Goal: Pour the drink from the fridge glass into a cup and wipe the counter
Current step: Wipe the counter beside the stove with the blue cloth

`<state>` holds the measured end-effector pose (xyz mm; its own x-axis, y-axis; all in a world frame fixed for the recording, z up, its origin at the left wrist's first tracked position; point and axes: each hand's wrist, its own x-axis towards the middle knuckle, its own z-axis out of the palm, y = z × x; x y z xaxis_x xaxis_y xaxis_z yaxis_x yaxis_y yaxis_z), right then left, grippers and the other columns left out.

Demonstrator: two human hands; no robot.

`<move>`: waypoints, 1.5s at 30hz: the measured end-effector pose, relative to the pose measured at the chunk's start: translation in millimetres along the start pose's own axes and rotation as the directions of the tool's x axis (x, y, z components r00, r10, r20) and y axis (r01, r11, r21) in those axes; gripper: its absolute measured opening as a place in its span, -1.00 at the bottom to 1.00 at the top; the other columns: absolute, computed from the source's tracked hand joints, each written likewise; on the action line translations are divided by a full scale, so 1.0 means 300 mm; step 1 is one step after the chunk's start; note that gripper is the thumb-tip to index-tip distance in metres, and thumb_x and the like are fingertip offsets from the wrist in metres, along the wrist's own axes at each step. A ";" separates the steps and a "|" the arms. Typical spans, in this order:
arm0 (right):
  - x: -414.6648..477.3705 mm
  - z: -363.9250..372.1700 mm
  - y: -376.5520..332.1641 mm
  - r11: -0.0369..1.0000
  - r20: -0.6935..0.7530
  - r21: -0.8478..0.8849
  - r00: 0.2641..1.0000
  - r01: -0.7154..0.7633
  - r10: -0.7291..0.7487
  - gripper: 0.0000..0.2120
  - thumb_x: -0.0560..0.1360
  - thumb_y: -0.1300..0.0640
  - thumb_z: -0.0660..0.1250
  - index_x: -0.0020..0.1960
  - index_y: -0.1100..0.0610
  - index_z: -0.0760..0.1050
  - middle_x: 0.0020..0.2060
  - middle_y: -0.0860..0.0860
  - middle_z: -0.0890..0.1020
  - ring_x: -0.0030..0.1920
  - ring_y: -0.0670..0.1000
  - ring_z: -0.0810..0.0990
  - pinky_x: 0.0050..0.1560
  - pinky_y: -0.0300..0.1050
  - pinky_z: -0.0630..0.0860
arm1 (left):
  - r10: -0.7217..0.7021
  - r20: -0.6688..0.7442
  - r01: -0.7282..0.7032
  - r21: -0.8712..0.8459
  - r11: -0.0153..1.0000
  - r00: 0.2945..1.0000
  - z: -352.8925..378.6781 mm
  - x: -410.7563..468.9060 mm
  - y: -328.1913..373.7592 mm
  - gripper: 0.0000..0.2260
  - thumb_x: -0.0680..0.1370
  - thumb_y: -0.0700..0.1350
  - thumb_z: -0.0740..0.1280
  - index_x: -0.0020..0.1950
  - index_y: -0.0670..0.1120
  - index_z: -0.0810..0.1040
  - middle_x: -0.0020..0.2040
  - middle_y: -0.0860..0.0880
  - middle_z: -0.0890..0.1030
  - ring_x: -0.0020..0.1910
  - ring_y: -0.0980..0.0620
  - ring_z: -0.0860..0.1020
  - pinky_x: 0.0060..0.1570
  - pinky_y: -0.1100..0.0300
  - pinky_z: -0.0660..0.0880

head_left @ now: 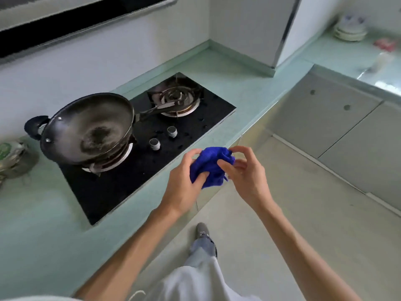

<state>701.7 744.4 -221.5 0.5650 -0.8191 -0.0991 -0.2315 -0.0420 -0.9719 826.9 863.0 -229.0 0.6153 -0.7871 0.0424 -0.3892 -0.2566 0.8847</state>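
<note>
A crumpled blue cloth (pixel 211 164) is held between both hands, just off the front edge of the pale green counter (pixel 43 213). My left hand (pixel 186 181) grips its lower left part, fingers curled into the fabric. My right hand (pixel 245 170) pinches its upper right corner with thumb and fingertips. No glass or cup can be made out clearly; blurred items lie on the far right counter.
A black gas hob (pixel 134 170) is set in the counter, with a dark wok (pixel 86 127) on its left burner and two knobs (pixel 162 137). A can (pixel 15 157) stands at the left edge. Stacked dishes (pixel 350 29) sit far right. Grey cabinets (pixel 336 118) face the floor.
</note>
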 end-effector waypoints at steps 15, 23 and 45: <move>0.636 -0.641 -0.007 0.966 -0.411 -0.228 0.911 -0.124 0.020 -0.85 0.54 -0.04 0.34 -0.14 -0.05 0.40 -0.25 -0.08 0.70 -0.27 -0.13 0.66 -0.23 -0.23 0.55 | 0.334 0.304 -0.409 0.230 0.883 0.892 0.576 0.911 0.289 -0.87 0.58 -0.05 0.39 0.11 0.00 0.58 0.23 -0.01 0.48 0.11 -0.02 0.56 0.01 -0.02 0.59; 0.995 -0.990 0.040 0.888 -0.528 -0.445 0.835 -0.115 -0.156 -0.80 0.46 -0.02 0.45 -0.21 -0.03 0.45 -0.18 -0.13 0.52 -0.30 -0.15 0.49 -0.23 -0.11 0.49 | 0.415 0.359 -0.522 0.285 0.804 0.836 0.917 1.343 0.518 -0.91 0.60 -0.16 0.32 0.05 -0.04 0.61 0.02 -0.06 0.59 -0.08 -0.14 0.55 -0.01 0.00 0.51; 2.063 -2.025 0.142 0.907 -0.300 -0.408 0.954 -0.104 -0.026 -0.85 0.53 0.10 0.33 0.05 0.01 0.64 -0.10 -0.05 0.61 -0.11 -0.04 0.59 -0.04 -0.18 0.50 | 0.341 0.517 -0.524 0.262 0.810 0.785 1.813 2.449 1.023 -0.83 0.41 -0.31 0.53 -0.01 -0.19 0.73 0.00 -0.09 0.67 -0.05 -0.02 0.62 0.08 0.14 0.56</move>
<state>560.6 -112.0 -194.6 0.3075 -0.9515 -0.0058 -0.5914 -0.1863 -0.7845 786.8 -99.0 -178.8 -0.0039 -0.9954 0.0954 -0.8174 0.0582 0.5732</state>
